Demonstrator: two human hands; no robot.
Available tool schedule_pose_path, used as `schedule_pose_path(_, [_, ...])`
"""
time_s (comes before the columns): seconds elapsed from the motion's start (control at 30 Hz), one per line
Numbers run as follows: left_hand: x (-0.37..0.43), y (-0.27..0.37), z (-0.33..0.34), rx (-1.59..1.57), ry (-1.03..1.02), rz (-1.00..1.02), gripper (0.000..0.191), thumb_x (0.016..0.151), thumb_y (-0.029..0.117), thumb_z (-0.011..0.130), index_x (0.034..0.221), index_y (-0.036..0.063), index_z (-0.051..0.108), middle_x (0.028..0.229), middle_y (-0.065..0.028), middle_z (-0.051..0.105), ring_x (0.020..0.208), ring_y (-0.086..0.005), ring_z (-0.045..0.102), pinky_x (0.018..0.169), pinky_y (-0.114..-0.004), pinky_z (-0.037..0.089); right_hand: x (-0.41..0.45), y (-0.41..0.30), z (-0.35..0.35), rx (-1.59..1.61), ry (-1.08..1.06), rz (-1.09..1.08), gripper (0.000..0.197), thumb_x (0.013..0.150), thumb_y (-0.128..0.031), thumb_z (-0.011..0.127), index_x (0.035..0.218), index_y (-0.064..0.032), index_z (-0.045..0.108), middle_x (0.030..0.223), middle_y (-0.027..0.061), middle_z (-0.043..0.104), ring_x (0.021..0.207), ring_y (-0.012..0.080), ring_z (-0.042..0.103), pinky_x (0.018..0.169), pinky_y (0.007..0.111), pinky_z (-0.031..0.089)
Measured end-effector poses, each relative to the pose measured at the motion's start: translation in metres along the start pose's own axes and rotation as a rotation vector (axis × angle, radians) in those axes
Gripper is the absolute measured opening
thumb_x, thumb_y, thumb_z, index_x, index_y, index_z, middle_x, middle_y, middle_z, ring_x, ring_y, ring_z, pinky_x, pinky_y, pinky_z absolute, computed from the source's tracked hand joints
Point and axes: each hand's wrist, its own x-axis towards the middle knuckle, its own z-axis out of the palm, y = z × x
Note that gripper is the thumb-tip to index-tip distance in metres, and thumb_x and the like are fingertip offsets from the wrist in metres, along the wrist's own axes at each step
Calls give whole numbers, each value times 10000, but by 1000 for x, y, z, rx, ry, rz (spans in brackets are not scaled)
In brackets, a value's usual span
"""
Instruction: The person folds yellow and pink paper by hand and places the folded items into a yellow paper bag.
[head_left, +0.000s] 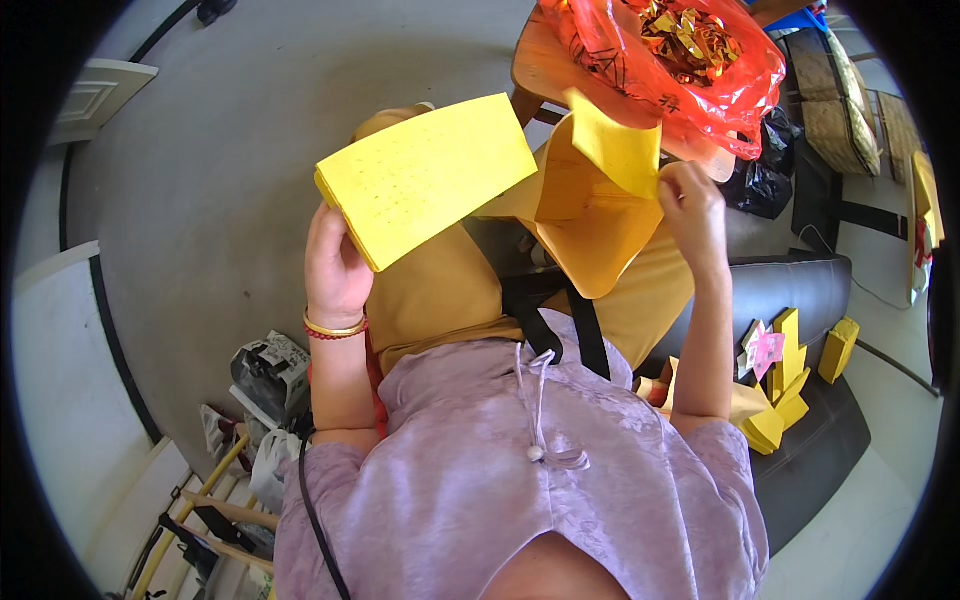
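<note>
My left hand (337, 255) grips a thick stack of yellow paper (435, 176) by its near left edge. Small dark marks dot the upper face of this stack. On my lap, between the thighs, an orange-brown paper bag (592, 255) gapes upward. My right hand (691, 210) pinches the edge of a folded piece of yellow paper (619, 150) at the far side of the bag's mouth. Part of that paper overlaps the bag's opening. The bottom of the bag cannot be made out.
Ahead, a wooden chair (536, 64) bears a red plastic bag (697, 105) full of shiny gold foil pieces (690, 41). Yellow paper bundles (787, 352) lie on the black sofa seat (810, 465) at my right. Filled bags (274, 375) stand at floor level on the left.
</note>
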Motion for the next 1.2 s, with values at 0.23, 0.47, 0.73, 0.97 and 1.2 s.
schedule_pose_path(0.23, [2,-4,30,28,61,-34,423,927,274,520,1240,-7,477,1113,-54,595,990,-121,575,863,-289,470,-11,12,72,-328,-444,4,106,819,-119,527,886,-59,584,894,155,607,776,361,620,672,451,504])
schedule_pose_path(0.47, [4,-9,19,-116,-112,-50,403,968,284,440,1251,3,494,1226,-89,572,1104,-190,559,944,-353,449,-17,67,129,-347,-741,-91,143,801,-92,504,833,-46,636,874,175,644,834,367,619,737,442,501])
schedule_pose_path(0.73, [4,-11,19,-58,-85,-36,409,963,287,453,1258,6,488,1229,-84,570,1104,-186,558,942,-351,450,0,61,127,168,-535,93,115,786,-90,562,823,13,599,709,138,632,674,269,623,654,345,493])
schedule_pose_path(0.97, [2,-10,28,33,37,-47,446,921,262,529,1261,-14,440,1157,-74,575,1026,-136,569,888,-301,461,0,65,115,494,-557,525,159,773,-81,565,892,-15,647,762,158,644,757,268,635,700,351,488])
schedule_pose_path(1.2, [8,-14,32,35,58,-82,460,914,270,551,1259,-15,442,1159,-66,572,1029,-136,566,887,-298,460,-21,85,115,-345,-518,226,186,777,-123,594,926,-13,606,869,187,641,840,327,628,718,424,489])
